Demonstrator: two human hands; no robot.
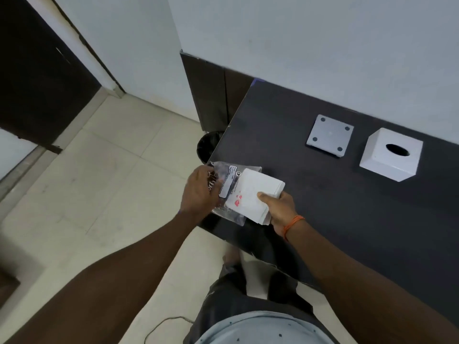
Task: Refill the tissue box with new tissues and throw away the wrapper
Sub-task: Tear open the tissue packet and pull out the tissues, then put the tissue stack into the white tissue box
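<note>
A white stack of tissues (255, 192) is half out of a clear printed plastic wrapper (227, 184), held over the near left corner of the dark table (347, 219). My left hand (198, 192) grips the wrapper's left end. My right hand (279, 207) holds the tissue stack from below, thumb on top. The white cube tissue box (391, 155) with an oval slot stands on the table at the right. Its flat grey base plate (329, 135), with round pads at its corners, lies beside it to the left.
A black bin (208, 147) with a dark liner stands on the tiled floor just past the table's left edge. A white wall runs behind the table. A dark door is at the far left. A thin cable lies on the floor near my legs.
</note>
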